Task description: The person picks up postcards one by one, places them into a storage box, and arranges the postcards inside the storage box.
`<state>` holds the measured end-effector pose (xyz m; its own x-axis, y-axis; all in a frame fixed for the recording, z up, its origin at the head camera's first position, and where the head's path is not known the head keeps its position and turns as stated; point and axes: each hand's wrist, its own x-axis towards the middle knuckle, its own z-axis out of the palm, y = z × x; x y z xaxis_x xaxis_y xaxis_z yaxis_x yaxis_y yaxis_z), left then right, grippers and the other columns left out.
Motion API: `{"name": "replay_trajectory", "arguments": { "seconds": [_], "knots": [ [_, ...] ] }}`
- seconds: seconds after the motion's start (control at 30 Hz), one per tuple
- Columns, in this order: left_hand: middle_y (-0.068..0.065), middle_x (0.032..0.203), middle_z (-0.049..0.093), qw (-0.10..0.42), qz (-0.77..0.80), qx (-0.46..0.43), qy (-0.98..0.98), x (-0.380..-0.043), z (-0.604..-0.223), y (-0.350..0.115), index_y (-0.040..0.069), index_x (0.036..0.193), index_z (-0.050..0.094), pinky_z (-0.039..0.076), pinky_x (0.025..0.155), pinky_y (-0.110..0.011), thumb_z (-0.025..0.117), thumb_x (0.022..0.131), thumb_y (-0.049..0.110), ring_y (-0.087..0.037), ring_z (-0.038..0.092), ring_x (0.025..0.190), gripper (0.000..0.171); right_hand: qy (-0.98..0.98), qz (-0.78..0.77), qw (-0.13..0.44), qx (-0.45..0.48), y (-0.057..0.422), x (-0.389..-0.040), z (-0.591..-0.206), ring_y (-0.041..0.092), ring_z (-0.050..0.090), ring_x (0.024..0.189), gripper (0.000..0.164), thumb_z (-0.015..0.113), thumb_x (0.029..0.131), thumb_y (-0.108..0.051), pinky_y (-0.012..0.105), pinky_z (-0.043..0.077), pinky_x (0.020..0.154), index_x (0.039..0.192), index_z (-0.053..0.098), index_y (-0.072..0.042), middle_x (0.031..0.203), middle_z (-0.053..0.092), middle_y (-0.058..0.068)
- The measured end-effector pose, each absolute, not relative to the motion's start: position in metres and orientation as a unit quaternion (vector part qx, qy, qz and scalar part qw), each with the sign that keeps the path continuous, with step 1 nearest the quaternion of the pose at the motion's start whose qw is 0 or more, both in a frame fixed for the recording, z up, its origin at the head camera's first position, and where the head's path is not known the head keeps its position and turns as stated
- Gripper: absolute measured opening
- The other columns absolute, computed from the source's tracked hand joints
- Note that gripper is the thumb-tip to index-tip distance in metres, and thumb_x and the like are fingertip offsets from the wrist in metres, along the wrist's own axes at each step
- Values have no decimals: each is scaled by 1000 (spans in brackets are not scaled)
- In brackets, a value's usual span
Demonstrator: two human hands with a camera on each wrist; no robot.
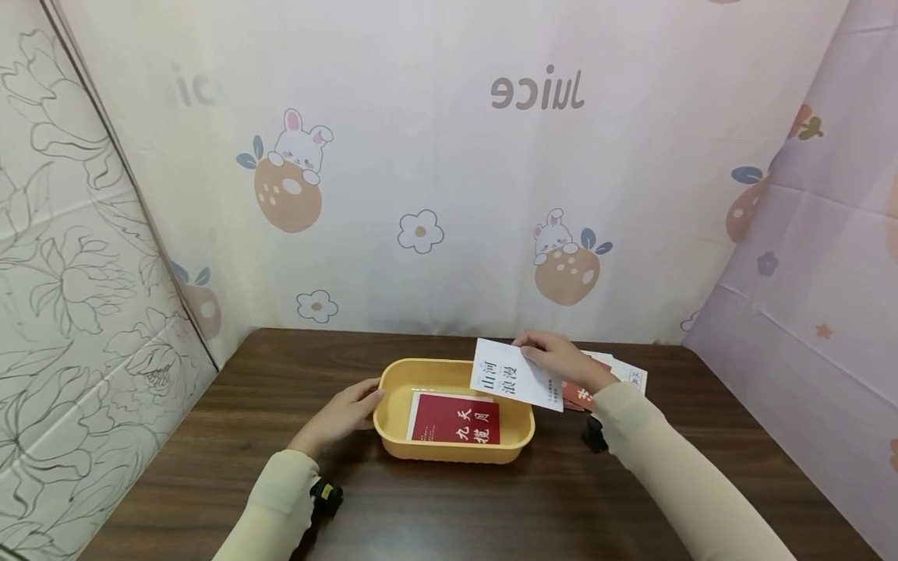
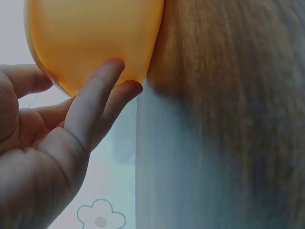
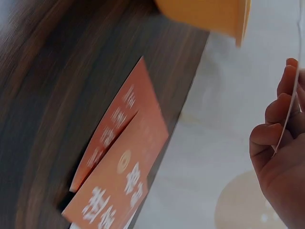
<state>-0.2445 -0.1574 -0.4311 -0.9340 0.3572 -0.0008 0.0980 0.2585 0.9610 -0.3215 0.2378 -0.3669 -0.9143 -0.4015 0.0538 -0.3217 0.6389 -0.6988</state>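
Note:
At the left end of the yellow plastic tub [image 1: 459, 452], my left hand [image 1: 342, 413] rests with its fingertips at the rim and outer wall. Those fingers [image 2: 90, 105] lie fairly straight against the tub's outside in the left wrist view. My right hand [image 1: 557, 358] pinches a white card [image 1: 515, 375] with blue-green Chinese characters and holds it tilted over the tub's right end. The right wrist view shows this card edge-on between thumb and curled fingers [image 3: 269, 136]. Inside the tub lie a red card [image 1: 457, 421] with white characters and a white-edged piece beneath it.
Right of the tub, orange-red cards [image 3: 114, 162] overlap on the dark wooden table [image 1: 449, 514], with white cards [image 1: 631, 374] among them. The right forearm partly covers this pile in the head view. A printed curtain [image 1: 435, 156] hangs along the table's back edge.

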Motion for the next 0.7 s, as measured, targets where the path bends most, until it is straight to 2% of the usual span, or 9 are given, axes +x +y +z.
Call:
{"name": "replay_trajectory", "arguments": {
  "seconds": [0.27, 0.7],
  "knots": [
    [-31, 145, 44, 107, 586, 148, 789, -244, -432, -158, -6, 150, 36, 57, 89, -45, 44, 110, 21, -41, 55, 123, 49, 900, -369, 73, -220, 212, -319, -362, 21, 63, 81, 23, 51, 105, -19, 33, 57, 66, 120, 65, -9, 108, 64, 10],
    [-31, 145, 44, 108, 588, 140, 789, -245, -431, -157, -6, 150, 36, 57, 90, -45, 44, 110, 20, -41, 55, 124, 49, 890, -325, 124, -294, 181, -319, -353, 19, 61, 91, 21, 50, 105, -16, 34, 55, 77, 118, 67, -11, 108, 65, 4]
  ]
}}
